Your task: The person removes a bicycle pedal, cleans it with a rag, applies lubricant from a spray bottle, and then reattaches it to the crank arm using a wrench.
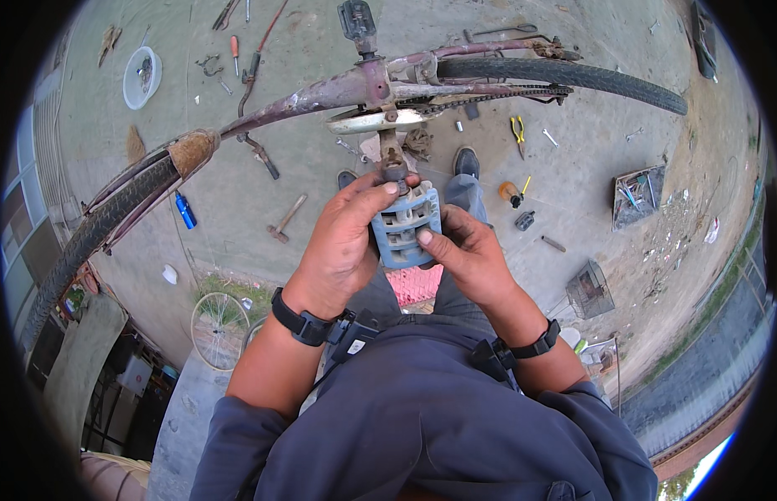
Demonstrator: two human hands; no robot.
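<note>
A grey-blue bicycle pedal [402,237] is at the near end of the crank arm [391,150], in front of my body. With thumb and fingers closed, my left hand [345,227] grips the pedal's spindle end, right where it meets the crank. My right hand [473,257] pinches the pedal's body from the right, its thumb lying on the slotted face. The spindle's thread is hidden behind the left fingers. Beyond the crank stretches the worn purple bicycle frame [309,98] with its chainring cover [380,122]. Another pedal, black [357,21], sticks up on the far side.
Tools lie scattered on the ground: a hammer [286,219], yellow-handled pliers [518,134], a screwdriver [235,50] and wrenches. At right are a tool tray [638,198] and a wire basket [589,289]. A white bowl [143,78] stands far left; a loose wheel [220,331] lies near left.
</note>
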